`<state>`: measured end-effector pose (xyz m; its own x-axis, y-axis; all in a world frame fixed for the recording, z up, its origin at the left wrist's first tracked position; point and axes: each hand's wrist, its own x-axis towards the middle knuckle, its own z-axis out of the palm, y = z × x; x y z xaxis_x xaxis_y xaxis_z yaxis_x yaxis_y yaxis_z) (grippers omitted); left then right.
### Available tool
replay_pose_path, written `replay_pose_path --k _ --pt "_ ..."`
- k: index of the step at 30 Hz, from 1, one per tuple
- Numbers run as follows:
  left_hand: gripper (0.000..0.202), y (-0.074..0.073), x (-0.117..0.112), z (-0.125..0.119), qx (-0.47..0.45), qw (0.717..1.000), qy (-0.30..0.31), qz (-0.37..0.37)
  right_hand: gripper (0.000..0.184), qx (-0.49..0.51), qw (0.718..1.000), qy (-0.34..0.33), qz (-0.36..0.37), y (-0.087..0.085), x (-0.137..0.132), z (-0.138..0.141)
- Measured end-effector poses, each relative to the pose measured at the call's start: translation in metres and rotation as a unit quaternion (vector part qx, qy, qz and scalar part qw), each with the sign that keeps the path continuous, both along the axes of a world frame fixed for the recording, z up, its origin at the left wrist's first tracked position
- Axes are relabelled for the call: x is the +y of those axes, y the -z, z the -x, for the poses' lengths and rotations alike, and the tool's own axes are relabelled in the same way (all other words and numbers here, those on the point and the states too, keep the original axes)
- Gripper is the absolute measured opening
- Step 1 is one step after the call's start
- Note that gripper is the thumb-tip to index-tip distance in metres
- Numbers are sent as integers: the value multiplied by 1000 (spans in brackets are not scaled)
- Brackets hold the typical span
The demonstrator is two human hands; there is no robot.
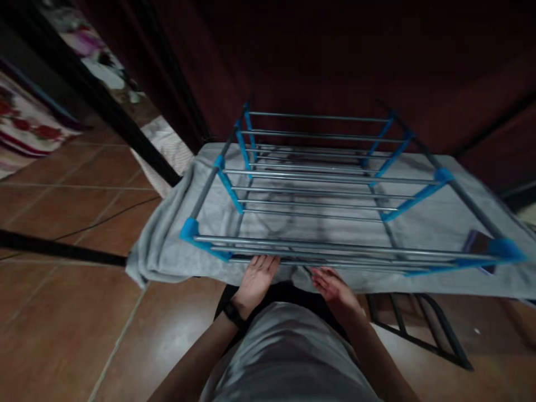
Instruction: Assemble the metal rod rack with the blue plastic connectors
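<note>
A rack of grey metal tubes with blue plastic joints (228,187) lies on a grey cloth (167,245) spread over a table. My left hand (260,278), with a dark band on its wrist, rests palm down at the cloth's near edge. Its fingertips reach the rack's nearest low tube; the fingers lie straight and flat. To its right, my right hand (331,289) is turned partly sideways, fingers extended close to the same tube. A thin dark strand shows beside those fingertips, but whether they touch it I cannot tell.
A dark phone-like object (479,249) lies by the rack's right corner. Below the table edge stands a dark metal frame (419,329). Dark red curtains (335,61) hang behind. Black poles (96,100) and a thin cable (104,221) cross the left side over the tiled floor (62,312).
</note>
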<state>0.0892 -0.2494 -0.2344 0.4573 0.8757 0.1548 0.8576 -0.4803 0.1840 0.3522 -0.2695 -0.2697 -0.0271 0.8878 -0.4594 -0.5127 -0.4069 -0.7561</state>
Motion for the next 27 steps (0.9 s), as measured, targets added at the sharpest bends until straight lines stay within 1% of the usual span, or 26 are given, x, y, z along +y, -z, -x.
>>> replay_pose_path --k 3,6,9,12,13,14,15,16,17,19,20,21,22,23,24,26,27 --pt "42 -6 -3 -4 15 1000 -15 17 28 41 999 -12 26 0 5 7" --pt "40 -12 -5 -7 9 999 -22 26 26 39 998 -20 38 -3 10 16" --pt "40 -19 -8 -7 -7 1000 -20 22 28 36 999 0 33 -5 16 22" --pt "41 -23 -18 -3 -31 999 -12 2 28 35 999 33 21 -6 19 26" --pt "39 -22 -24 1 -45 999 -21 -10 28 34 998 41 17 -7 19 27" --pt "37 -19 -30 6 -64 997 -43 -25 28 33 998 48 15 -7 19 27" --pt "31 -16 -37 12 -92 991 -82 -43 28 31 998 54 14 -7 18 27" --pt "25 -11 -43 20 -128 980 -138 -67 27 30 998 58 13 -8 17 27" --pt "18 -5 -47 30 -170 959 -207 -93 27 28 998 63 12 -8 17 28" --pt "9 4 -51 51 -257 893 -344 -137 27 28 997 72 11 -10 16 28" --pt "15 8 -49 61 -298 859 -390 -145 27 29 997 74 9 -10 16 28" --pt "27 11 -45 71 -334 835 -413 -139 27 30 997 76 5 -11 16 28" --pt "38 13 -39 80 -367 825 -414 -117 26 29 997 76 0 -12 17 27" --pt "45 14 -33 86 -394 825 -396 -86 25 27 997 74 -6 -13 17 27" --pt "47 15 -26 91 -417 830 -368 -49 25 26 997 74 -12 -14 18 27" --pt "39 15 -15 96 -445 835 -324 12 25 29 997 76 -16 -17 18 27" --pt "34 16 -11 96 -455 833 -315 28 26 34 996 78 -14 -18 19 27"
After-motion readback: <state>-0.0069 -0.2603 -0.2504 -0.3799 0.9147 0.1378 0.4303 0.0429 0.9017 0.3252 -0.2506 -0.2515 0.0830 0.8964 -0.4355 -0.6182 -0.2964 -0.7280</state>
